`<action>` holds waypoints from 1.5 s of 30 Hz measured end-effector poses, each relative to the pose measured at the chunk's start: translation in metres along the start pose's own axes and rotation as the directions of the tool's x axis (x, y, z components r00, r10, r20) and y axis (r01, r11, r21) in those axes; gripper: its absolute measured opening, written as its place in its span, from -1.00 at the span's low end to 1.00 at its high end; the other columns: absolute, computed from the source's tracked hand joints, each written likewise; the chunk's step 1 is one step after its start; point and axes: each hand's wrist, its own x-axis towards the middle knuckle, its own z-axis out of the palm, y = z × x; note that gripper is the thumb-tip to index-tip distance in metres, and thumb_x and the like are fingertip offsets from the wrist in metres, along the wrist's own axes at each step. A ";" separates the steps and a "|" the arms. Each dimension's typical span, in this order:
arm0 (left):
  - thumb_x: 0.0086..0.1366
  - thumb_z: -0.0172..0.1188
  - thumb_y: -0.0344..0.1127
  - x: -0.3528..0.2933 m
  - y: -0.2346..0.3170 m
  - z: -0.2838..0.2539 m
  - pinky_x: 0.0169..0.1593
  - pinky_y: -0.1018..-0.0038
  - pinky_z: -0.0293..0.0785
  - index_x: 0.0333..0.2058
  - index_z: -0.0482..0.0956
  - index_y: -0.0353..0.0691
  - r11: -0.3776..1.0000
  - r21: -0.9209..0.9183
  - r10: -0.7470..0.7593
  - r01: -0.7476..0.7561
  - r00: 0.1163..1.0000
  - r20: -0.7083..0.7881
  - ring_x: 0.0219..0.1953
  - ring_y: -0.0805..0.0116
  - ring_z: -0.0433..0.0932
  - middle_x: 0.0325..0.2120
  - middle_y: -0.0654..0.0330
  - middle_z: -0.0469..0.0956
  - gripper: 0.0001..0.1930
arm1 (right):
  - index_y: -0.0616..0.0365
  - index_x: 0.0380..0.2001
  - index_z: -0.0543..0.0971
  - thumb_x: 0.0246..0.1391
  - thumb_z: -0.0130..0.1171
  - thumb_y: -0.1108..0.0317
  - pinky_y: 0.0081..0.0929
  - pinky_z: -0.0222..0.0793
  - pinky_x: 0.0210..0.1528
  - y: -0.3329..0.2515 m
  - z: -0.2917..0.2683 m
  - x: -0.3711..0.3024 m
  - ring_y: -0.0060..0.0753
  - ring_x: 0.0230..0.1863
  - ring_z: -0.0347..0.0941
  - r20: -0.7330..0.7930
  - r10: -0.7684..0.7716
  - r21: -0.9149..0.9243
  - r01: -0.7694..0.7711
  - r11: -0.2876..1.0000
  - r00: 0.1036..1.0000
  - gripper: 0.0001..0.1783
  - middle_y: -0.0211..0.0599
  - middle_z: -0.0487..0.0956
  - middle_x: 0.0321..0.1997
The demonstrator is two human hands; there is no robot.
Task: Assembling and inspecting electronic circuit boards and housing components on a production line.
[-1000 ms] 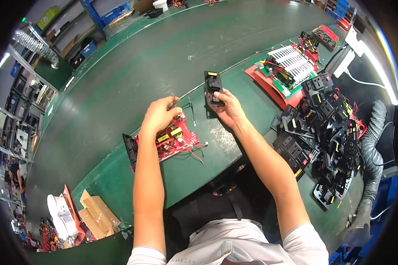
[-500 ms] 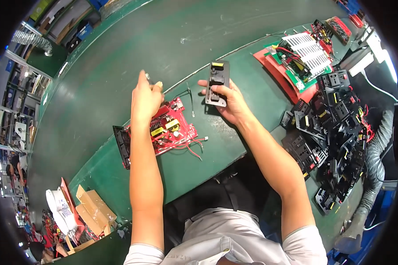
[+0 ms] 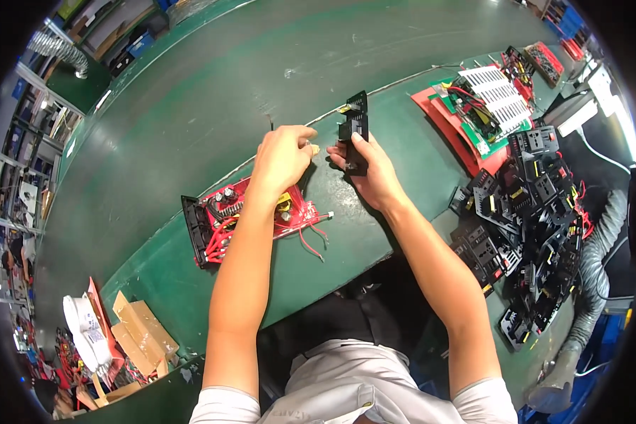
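My right hand (image 3: pixel 376 175) grips a black plastic panel (image 3: pixel 358 131) with sockets and a yellow part on it, holding it upright and turned nearly edge-on above the bench. My left hand (image 3: pixel 283 161) is closed, its fingertips drawn together near the panel but apart from it; what they pinch, if anything, is too small to make out. Under my left forearm lies a red circuit board (image 3: pixel 305 213) with yellow parts, capacitors and loose red wires, partly hidden by the arm. A black end panel (image 3: pixel 196 232) stands at its left edge.
To the right lies a heap of black socket panels (image 3: pixel 544 205). Behind it, green boards with a white finned heatsink (image 3: pixel 498 95) rest on red sheets (image 3: pixel 431 116). A grey flexible duct (image 3: pixel 601 247) runs down the right side. An open cardboard box (image 3: pixel 145 332) sits front left.
My left hand has moved right and nearer, toward the panel, and its fingers have curled. My right hand has turned the black panel from face-up to nearly edge-on.
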 end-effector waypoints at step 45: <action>0.19 0.19 -0.44 -0.017 -0.015 -0.022 -0.12 0.35 0.46 -0.03 0.59 -0.32 0.985 -0.167 0.048 -0.054 0.998 -0.037 -0.22 0.18 0.59 -0.21 -0.01 0.55 -0.65 | 0.17 0.09 0.36 0.30 0.02 0.15 -0.48 0.52 -0.17 0.003 0.007 -0.003 -0.36 -0.24 0.57 0.060 0.044 -0.062 -0.040 0.997 0.997 -0.58 -0.15 0.54 -0.12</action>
